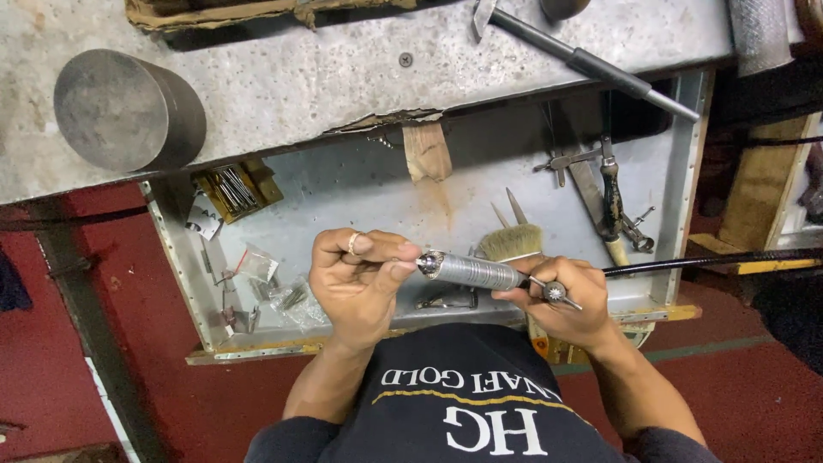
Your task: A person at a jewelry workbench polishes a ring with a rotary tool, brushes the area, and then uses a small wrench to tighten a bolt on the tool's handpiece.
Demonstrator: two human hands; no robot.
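— Both hands busy over the open drawer [686, 171]?
— Yes: left hand [356, 283] pinches the tip of a ribbed metal handpiece [471, 271]; right hand [561, 300] grips its rear end, where a black cable [711, 260] leaves; a brush [512, 243] lies just behind

Below my hands an open metal drawer [686, 171] carries a paintbrush [512, 242], pliers [610, 199]; small plastic bags [287, 296]; above, the worn benchtop [343, 77] bears a steel cylinder [124, 110], a hammer [591, 62].
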